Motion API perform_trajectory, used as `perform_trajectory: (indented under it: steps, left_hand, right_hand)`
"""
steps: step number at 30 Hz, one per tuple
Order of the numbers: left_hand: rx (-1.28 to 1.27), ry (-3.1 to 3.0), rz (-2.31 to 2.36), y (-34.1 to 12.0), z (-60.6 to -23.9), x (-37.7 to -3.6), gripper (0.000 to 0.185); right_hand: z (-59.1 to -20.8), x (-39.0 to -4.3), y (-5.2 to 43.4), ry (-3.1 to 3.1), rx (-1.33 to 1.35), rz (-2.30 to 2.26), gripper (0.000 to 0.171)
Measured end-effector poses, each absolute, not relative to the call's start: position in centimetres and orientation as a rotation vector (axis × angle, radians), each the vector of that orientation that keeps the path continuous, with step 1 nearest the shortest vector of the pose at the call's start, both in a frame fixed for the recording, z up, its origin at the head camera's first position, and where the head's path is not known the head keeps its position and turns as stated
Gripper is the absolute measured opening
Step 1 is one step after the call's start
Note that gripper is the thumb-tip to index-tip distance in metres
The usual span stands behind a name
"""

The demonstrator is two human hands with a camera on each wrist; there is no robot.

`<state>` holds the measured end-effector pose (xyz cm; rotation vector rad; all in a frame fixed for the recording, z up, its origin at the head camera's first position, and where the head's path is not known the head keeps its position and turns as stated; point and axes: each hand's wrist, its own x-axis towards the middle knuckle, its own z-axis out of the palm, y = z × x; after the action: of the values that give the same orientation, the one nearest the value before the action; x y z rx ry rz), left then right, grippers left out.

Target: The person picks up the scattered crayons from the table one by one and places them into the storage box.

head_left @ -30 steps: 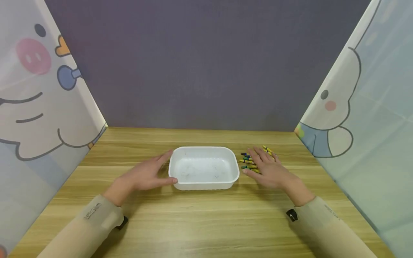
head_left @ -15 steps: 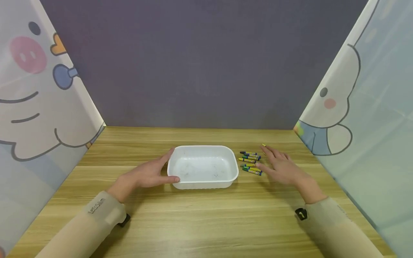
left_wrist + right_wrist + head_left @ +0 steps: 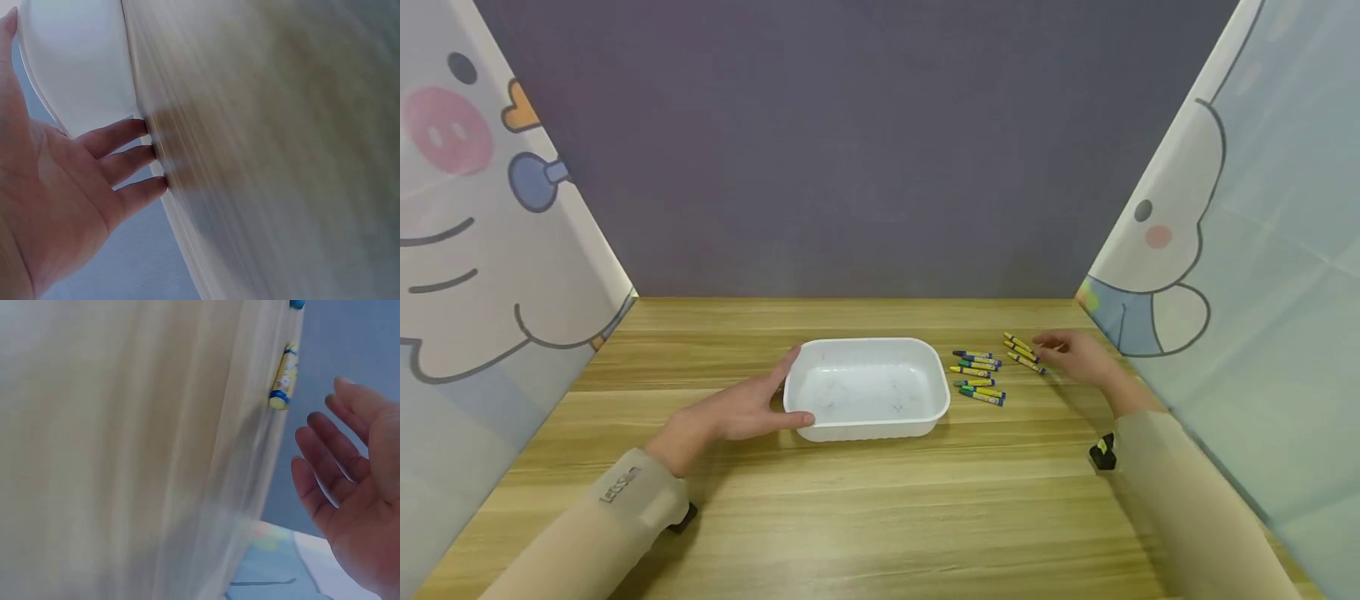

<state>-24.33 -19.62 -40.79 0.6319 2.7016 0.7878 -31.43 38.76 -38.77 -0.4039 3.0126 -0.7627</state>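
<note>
A white plastic tray (image 3: pixel 868 431) stands at the middle of the table. At its left end my left hand (image 3: pixel 741 408) spreads, thumb over the near rim and the other fingers along the side. In the left wrist view, three straight fingertips of that hand (image 3: pixel 69 175) meet the tabletop beside the tray. Right of the tray lie several crayons (image 3: pixel 981 398) in a loose bunch. Farther right are three yellow crayons (image 3: pixel 1026 363); my right hand (image 3: pixel 1078 357) is just beside them, fingers loosely bent. The right wrist view shows it holding nothing, apart from a yellow crayon (image 3: pixel 285 378).
A wooden tabletop (image 3: pixel 880 517) bears everything. Behind it rises a dark grey panel (image 3: pixel 865 167). Cartoon-printed sheets flank the table, one on the left (image 3: pixel 475 250) and one on the right (image 3: pixel 1262 317), the latter close to my right sleeve.
My right hand has risen from over the crayons and moved right, its fingers drawing together. The crayons beneath are uncovered, now in two groups. The left hand stays at the tray.
</note>
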Motion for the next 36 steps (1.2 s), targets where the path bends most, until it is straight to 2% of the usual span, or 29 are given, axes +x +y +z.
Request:
perform_trajectory:
  steps: [11, 30, 36]
  left_hand:
    - [0.642, 2.693, 0.818, -19.4, -40.8, -24.2, 0.128]
    - [0.631, 2.708, 0.806, -19.5, -40.8, -24.3, 0.128]
    - [0.636, 2.705, 0.811, -19.4, -40.8, -24.4, 0.128]
  right_hand:
    - [-40.2, -34.8, 39.5, 2.993, -0.315, -0.744, 0.034]
    - [-40.4, -35.4, 39.9, 2.992, -0.293, -0.699, 0.031]
    - [-40.1, -35.0, 39.8, 3.000, -0.314, -0.754, 0.035]
